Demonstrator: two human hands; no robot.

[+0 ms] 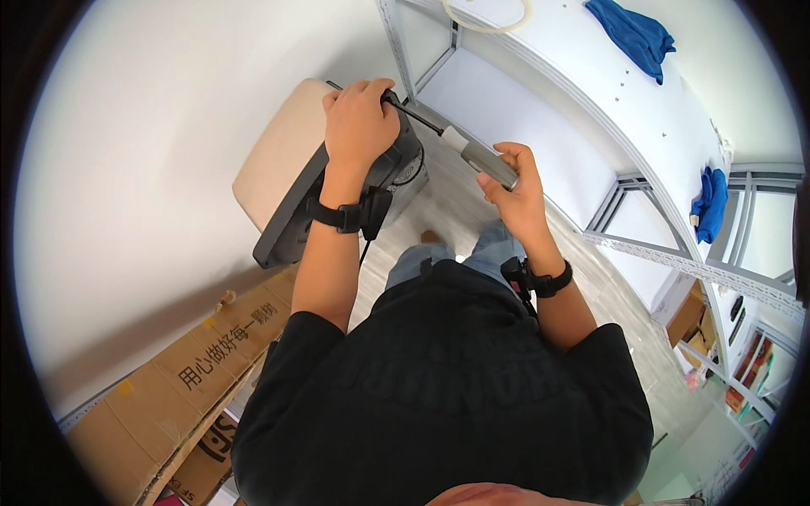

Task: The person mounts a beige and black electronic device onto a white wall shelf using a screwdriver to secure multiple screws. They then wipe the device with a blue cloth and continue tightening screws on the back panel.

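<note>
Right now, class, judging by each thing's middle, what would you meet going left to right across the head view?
Cardboard → beige panel → left hand → grey-handled tool → right hand → upper blue cloth → lower blue cloth.

Brightly lit; softly shadowed on the wall (143,194) just above the cardboard box (173,375); warped along the shelf (582,72) well right of it; black-rimmed.

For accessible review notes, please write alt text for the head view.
A person's right hand holds a grey driver-like tool, its dark shaft reaching toward a beige-and-black object under the left hand. Brown cardboard lies at lower left; white shelving stands at right.
</note>
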